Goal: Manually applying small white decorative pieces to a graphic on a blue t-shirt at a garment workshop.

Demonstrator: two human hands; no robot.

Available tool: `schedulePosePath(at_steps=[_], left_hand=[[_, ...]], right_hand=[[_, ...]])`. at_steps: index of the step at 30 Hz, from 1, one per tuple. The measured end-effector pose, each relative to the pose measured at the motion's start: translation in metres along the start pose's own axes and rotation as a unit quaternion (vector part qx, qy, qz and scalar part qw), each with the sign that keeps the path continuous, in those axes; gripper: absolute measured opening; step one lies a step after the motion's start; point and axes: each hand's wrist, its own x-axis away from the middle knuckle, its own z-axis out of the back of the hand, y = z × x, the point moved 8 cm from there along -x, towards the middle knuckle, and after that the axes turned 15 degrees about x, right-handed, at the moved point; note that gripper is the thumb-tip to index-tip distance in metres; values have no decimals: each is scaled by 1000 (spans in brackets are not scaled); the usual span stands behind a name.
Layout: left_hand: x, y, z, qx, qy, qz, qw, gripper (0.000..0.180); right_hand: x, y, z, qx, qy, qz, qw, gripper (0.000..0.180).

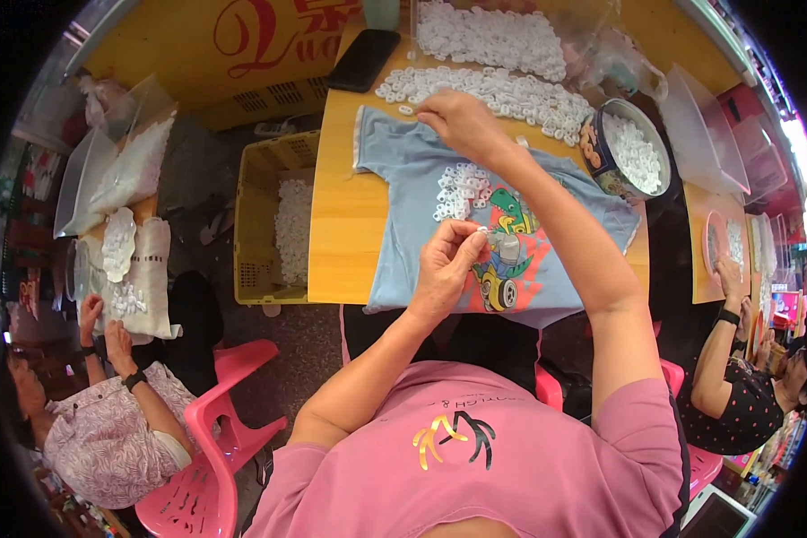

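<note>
A light blue T-shirt [394, 179] with a green dinosaur print [511, 215] lies spread over the table in front of me. My left hand [446, 269] pinches a small white plastic piece [481, 230] between thumb and forefinger, above the print. Farther off, my right hand [462, 125] is over the shirt's upper edge, its fingers bent together; whatever they hold, if anything, is hidden. One loose white piece lies just left of those fingertips. A cluster of white plastic pieces with holes [462, 190] rests on the shirt between my hands.
Many more white pieces [493, 94] spread along the table's far side. A round tin [605, 152] of them stands right; a black phone [364, 60] lies far left. A yellow crate [251, 215] sits beside the table. People work at left [125, 359] and right [726, 359].
</note>
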Motion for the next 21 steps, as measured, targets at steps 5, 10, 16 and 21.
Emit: schedulePosePath(at_steps=[5, 10, 16, 21], left_hand=[[-1, 0, -1, -4, -2, 1, 1000, 15], [0, 2, -1, -7, 5, 9, 1000, 15], [0, -1, 2, -9, 3, 8, 1000, 16], [-1, -2, -2, -5, -7, 1, 1000, 15]], right_hand=[[-26, 2, -36, 179, -71, -29, 981, 16], [-34, -5, -44, 239, -53, 18, 969, 12], [-30, -27, -52, 255, -53, 98, 960, 10], [-22, -15, -46, 184, -25, 84, 979, 12]])
